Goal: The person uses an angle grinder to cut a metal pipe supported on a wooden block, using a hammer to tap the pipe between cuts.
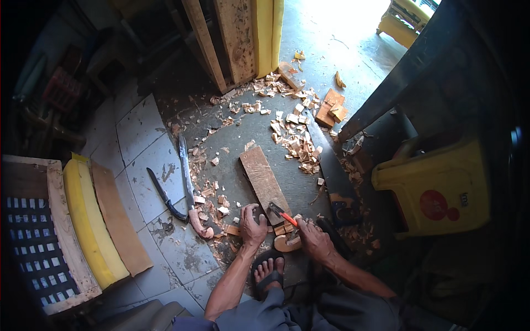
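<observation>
A rough wooden board (263, 178) lies on the dark floor in front of me. My right hand (316, 241) grips red-handled pincers or pliers (286, 217), whose dark jaws rest at the board's near end. Beside that end, on the left, my left hand (253, 229) has its fingers apart and slightly curled, with nothing visible in it. Just below the board, by my sandalled foot (269, 271), sits a curved cut piece of wood (285, 244). A handsaw (331, 165) lies to the right, its dark handle near my right hand.
On the left lie a wooden-handled machete (186, 173) and a black-handled knife (162, 188). Wood chips (300, 145) cover much of the floor. Wood blocks (330, 105) lie farther off. A yellow plastic stool (434, 186) stands right; a webbed, padded wooden frame (74, 231) is left.
</observation>
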Action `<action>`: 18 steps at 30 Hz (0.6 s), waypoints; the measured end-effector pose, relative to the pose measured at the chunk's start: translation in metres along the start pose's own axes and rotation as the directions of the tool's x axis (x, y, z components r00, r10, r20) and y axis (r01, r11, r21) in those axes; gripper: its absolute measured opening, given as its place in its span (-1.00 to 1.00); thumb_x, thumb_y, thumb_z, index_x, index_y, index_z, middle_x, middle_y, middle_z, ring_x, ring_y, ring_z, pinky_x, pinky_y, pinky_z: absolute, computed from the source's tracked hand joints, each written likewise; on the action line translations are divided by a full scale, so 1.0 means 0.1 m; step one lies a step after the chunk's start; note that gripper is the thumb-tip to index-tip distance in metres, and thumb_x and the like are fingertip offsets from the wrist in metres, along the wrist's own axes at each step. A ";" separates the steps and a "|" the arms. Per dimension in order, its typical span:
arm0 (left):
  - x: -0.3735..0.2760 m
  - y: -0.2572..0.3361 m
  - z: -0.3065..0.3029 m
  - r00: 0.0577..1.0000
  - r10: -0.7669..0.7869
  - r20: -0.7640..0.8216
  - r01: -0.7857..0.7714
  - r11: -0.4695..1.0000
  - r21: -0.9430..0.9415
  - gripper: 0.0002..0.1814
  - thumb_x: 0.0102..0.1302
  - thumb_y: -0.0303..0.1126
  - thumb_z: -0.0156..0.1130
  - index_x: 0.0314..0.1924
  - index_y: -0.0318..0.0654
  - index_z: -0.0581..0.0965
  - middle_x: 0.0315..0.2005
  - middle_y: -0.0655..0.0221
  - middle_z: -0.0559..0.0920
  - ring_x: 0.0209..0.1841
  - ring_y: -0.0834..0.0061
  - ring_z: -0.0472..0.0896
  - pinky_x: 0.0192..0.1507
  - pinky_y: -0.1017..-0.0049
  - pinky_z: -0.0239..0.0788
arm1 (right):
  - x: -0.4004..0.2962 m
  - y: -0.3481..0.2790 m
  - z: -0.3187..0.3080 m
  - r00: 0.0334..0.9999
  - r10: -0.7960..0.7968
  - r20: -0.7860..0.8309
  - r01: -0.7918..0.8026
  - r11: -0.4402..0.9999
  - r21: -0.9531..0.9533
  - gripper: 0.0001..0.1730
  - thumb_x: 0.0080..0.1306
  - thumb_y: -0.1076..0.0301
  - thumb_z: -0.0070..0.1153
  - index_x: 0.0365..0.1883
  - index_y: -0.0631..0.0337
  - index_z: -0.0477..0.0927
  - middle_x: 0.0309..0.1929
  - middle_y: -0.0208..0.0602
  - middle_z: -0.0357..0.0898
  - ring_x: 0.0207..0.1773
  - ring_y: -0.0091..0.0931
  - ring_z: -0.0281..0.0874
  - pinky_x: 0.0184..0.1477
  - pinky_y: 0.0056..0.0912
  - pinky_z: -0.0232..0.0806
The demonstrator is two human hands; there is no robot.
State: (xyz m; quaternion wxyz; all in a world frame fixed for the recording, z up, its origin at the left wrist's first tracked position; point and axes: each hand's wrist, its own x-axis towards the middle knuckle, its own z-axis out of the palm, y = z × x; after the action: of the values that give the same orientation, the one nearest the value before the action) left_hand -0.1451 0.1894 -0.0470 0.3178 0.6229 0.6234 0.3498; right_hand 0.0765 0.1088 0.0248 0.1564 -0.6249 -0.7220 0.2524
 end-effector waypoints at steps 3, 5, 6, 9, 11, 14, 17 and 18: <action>0.00 0.02 0.00 1.000 -0.027 0.001 0.027 0.999 0.033 -0.59 0.27 -0.49 0.25 0.13 -0.32 0.52 0.00 0.12 0.56 0.03 0.21 0.60 0.05 0.29 0.52 | 0.03 0.08 0.09 0.987 0.091 0.132 -0.082 0.994 -0.075 -0.42 0.51 0.34 0.00 0.46 0.20 0.28 -0.03 0.08 0.66 -0.08 0.00 0.69 -0.12 0.05 0.56; 0.01 0.04 0.01 0.998 -0.057 0.003 0.057 0.998 0.040 -0.60 0.28 -0.49 0.26 0.13 -0.32 0.52 -0.01 0.13 0.56 0.01 0.22 0.61 0.03 0.30 0.54 | 0.06 0.11 0.13 0.993 0.072 0.090 -0.063 0.993 -0.095 -0.45 0.53 0.33 -0.05 0.45 0.23 0.28 -0.05 0.10 0.66 -0.11 0.00 0.69 -0.18 0.08 0.55; 0.02 0.05 0.00 0.998 -0.057 0.011 0.057 0.998 0.025 -0.60 0.28 -0.49 0.26 0.13 -0.33 0.52 -0.01 0.13 0.56 0.00 0.23 0.61 0.02 0.31 0.54 | 0.05 0.12 0.13 0.995 0.074 0.067 -0.070 0.996 -0.058 -0.46 0.54 0.32 -0.05 0.45 0.22 0.28 -0.06 0.10 0.66 -0.13 0.02 0.69 -0.18 0.10 0.55; -0.02 0.00 -0.01 0.996 -0.089 0.009 0.089 0.996 -0.001 -0.62 0.30 -0.49 0.26 0.12 -0.34 0.53 -0.02 0.14 0.56 -0.03 0.26 0.62 -0.03 0.34 0.56 | 0.09 -0.13 -0.05 0.999 0.035 -0.042 -0.031 0.996 0.079 -0.48 0.55 0.29 -0.04 0.42 0.23 0.28 -0.08 0.09 0.67 -0.17 0.07 0.68 -0.18 0.14 0.54; 0.01 0.03 0.01 0.993 -0.118 -0.012 0.118 0.993 -0.021 -0.63 0.30 -0.49 0.26 0.11 -0.35 0.53 -0.02 0.15 0.56 -0.04 0.29 0.62 -0.05 0.36 0.56 | 0.06 -0.22 -0.12 0.978 -0.027 -0.207 0.063 0.983 0.170 -0.48 0.56 0.26 -0.04 0.41 0.25 0.28 -0.08 0.09 0.67 -0.18 0.10 0.68 -0.16 0.18 0.52; -0.03 -0.02 0.03 0.990 -0.143 -0.005 0.143 0.990 -0.015 -0.65 0.32 -0.49 0.25 0.10 -0.36 0.53 -0.03 0.16 0.57 -0.06 0.32 0.62 -0.07 0.39 0.57 | -0.01 0.03 0.08 0.989 0.133 0.062 -0.138 0.986 0.094 -0.55 0.57 0.23 -0.07 0.35 0.17 0.31 -0.10 0.18 0.67 -0.12 0.15 0.67 -0.14 0.23 0.49; -0.04 -0.06 -0.05 0.987 -0.161 -0.015 0.161 0.987 -0.007 -0.66 0.32 -0.47 0.23 0.09 -0.34 0.53 -0.06 0.16 0.57 -0.08 0.31 0.62 -0.06 0.35 0.55 | 0.13 -0.08 -0.05 0.941 0.254 0.225 -0.271 0.961 0.049 -0.62 0.59 0.23 -0.11 0.30 0.10 0.34 -0.13 0.23 0.67 -0.08 0.17 0.65 -0.13 0.27 0.47; -0.04 -0.05 -0.03 0.986 -0.163 -0.020 0.163 0.986 -0.033 -0.66 0.31 -0.45 0.22 0.09 -0.33 0.53 -0.07 0.14 0.58 -0.08 0.27 0.61 -0.03 0.31 0.53 | 0.17 -0.15 -0.14 0.929 0.286 0.235 -0.309 0.949 0.067 -0.63 0.59 0.23 -0.12 0.29 0.11 0.34 -0.12 0.24 0.66 -0.08 0.18 0.65 -0.12 0.28 0.46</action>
State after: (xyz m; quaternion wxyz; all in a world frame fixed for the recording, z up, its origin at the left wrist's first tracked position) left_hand -0.1503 0.1858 -0.0493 0.3480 0.5609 0.6702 0.3392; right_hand 0.0685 0.1261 0.0434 0.0664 -0.6861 -0.6178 0.3785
